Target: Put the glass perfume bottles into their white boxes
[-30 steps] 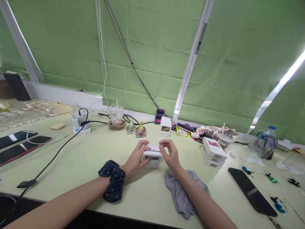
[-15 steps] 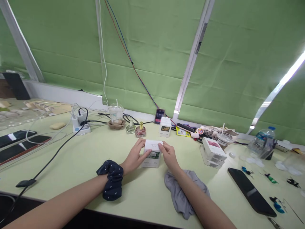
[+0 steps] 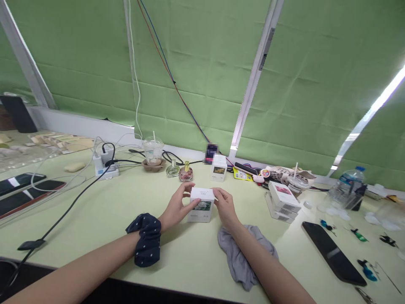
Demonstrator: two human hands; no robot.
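A small white box [image 3: 201,215] with a photo of white flowers on its front stands upright on the table between my hands. My left hand [image 3: 179,205] holds it from the left, thumb across the front face and index finger arched near the back corner. At its upper right edge, my right hand [image 3: 224,204] grips with bent fingers, their tips partly hidden. Behind the box stand a pink perfume bottle [image 3: 186,174] with a gold cap and a clear greenish bottle [image 3: 172,171]. Another white box [image 3: 218,172] with a yellow flower picture is further back.
Stacked white boxes [image 3: 283,198] stand to the right, near a black phone [image 3: 333,253]. A grey cloth [image 3: 234,257] lies under my right forearm. Leftward are a plastic cup [image 3: 153,152], a power strip [image 3: 106,171] with cables, and two dark devices [image 3: 28,196].
The box's top now lies flat and level, and my fingers have drawn slightly back from it. My right thumb has slid off the top to the right edge.
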